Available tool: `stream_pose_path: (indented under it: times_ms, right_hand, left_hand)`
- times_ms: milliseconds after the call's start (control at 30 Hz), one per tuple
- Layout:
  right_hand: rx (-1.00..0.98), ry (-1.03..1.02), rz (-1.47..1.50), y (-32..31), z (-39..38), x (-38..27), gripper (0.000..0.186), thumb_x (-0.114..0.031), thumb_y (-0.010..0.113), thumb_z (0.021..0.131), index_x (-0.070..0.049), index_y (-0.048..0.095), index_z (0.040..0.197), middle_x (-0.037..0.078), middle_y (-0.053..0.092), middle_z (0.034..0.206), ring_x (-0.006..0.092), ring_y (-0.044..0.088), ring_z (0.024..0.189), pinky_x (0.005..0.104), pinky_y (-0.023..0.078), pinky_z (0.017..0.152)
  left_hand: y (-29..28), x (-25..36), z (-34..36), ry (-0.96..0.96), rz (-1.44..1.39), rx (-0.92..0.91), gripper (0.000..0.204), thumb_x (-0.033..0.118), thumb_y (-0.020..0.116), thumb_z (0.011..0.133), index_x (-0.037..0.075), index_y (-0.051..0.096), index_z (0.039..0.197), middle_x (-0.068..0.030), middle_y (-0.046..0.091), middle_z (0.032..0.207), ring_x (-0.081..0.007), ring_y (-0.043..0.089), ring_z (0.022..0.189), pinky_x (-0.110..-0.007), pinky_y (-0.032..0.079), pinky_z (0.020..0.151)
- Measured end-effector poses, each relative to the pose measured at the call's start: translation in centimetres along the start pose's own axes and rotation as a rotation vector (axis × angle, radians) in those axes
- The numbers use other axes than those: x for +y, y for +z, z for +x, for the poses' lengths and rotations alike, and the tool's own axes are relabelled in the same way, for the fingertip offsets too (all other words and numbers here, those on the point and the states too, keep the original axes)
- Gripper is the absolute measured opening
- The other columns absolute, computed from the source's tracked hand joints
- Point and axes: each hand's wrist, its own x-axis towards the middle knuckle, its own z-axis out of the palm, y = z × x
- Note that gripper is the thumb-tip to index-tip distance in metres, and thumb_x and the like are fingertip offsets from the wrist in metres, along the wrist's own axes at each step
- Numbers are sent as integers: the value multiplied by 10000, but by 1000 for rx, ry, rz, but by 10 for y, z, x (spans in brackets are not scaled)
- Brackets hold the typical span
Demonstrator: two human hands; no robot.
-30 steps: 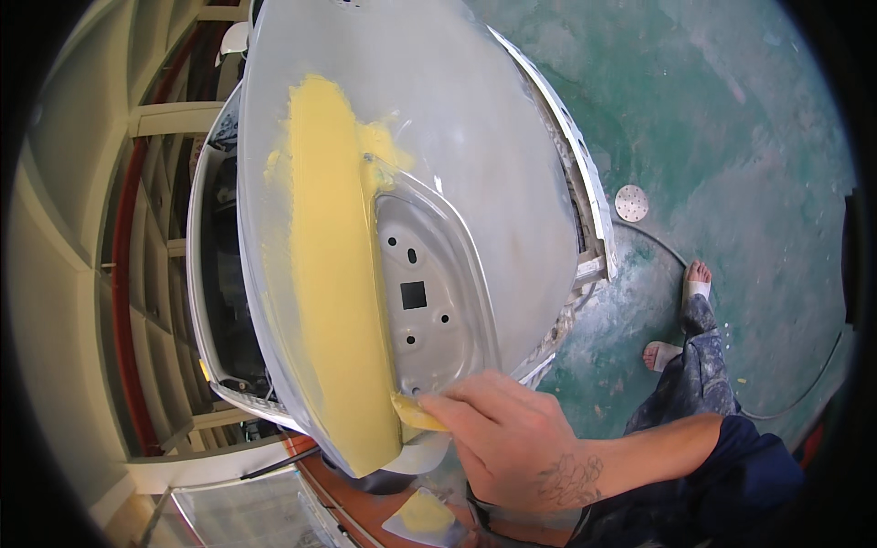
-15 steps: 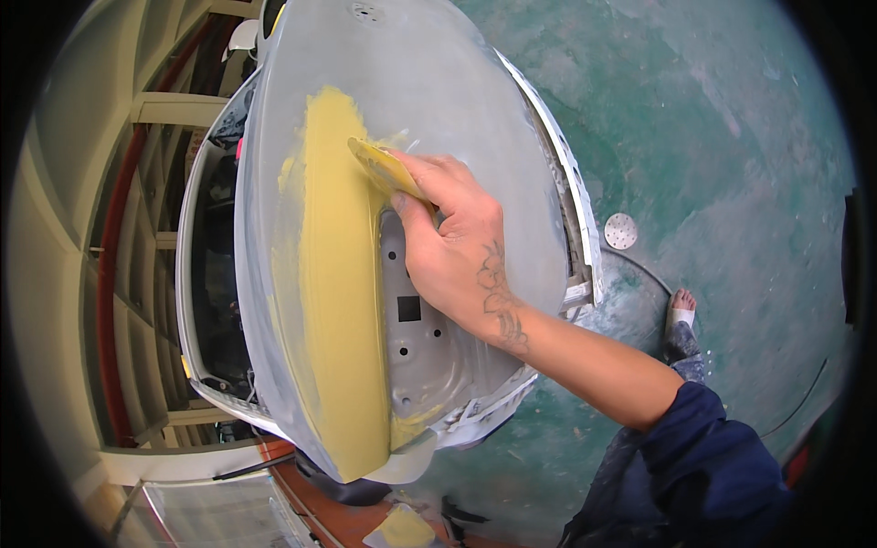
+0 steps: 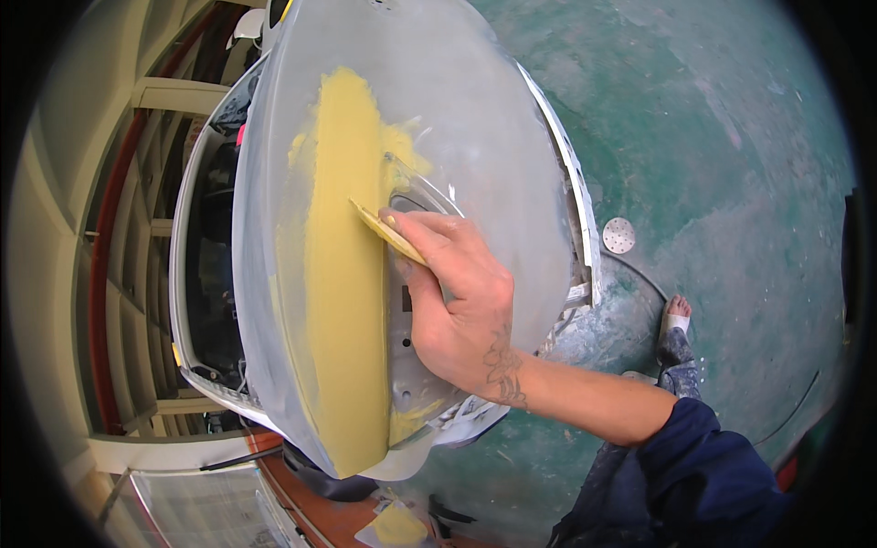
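Note:
My right hand (image 3: 464, 306) is closed on a thin putty spreader (image 3: 388, 236) smeared with yellow filler. The spreader's edge meets a long band of yellow filler (image 3: 345, 338) that runs lengthwise along a grey sanded car body panel (image 3: 475, 110). Beside the band, partly behind my hand, lies a grey recess (image 3: 416, 370) with holes in it. A thinner yellow smear (image 3: 400, 146) lies on the panel past the recess's far end. My left hand is out of view.
Green floor (image 3: 731, 274) stretches to the right, with a round perforated disc (image 3: 618, 235), a dark hose (image 3: 645, 276) and a foot (image 3: 677, 312) on it. A board with yellow filler (image 3: 399, 527) lies at the bottom. Beams and a red pipe (image 3: 111, 274) line the left.
My right hand has drawn the spreader nearer along the filler band. Yellow filler beside the band's far part, earlier partly covered by my hand, now shows. The view has shifted slightly.

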Motion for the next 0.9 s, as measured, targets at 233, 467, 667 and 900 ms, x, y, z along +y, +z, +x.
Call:
stream_pose_path:
  times_ms: [233, 467, 667, 900]
  right_hand:
    - [-109, -119, 53, -17, -83, -21, 488, 162, 572, 729, 38, 702, 1182, 171, 716, 1115, 275, 673, 881, 333, 548, 746]
    - [-363, -413, 30, -43, -125, -25, 428, -8, 672, 712, 3, 724, 1136, 128, 705, 1113, 257, 655, 870, 348, 550, 726]
    - [-432, -492, 109, -63, -128, -34, 463, -50, 694, 696, 2, 711, 1155, 122, 688, 1131, 256, 641, 878, 352, 544, 721]
    - [-35, 18, 54, -36, -32, -1, 388, 138, 570, 805, -1, 705, 1143, 146, 698, 1083, 339, 628, 936, 386, 520, 787]
  left_hand:
    - [-3, 0, 1, 3, 7, -1, 300, 250, 609, 1016, 111, 477, 786, 1, 383, 620, -165, 410, 519, -322, 401, 475]
    - [-4, 7, 1, 21, 23, -13, 293, 246, 611, 1015, 109, 482, 790, 1, 387, 621, -165, 414, 518, -321, 403, 473]
    - [-1, 14, 1, 38, 49, -26, 287, 242, 612, 1014, 107, 486, 794, 1, 390, 622, -165, 417, 518, -321, 405, 471]
    - [2, 18, 0, 54, 77, -22, 280, 237, 613, 1013, 106, 491, 798, 0, 394, 624, -165, 421, 517, -320, 406, 468]
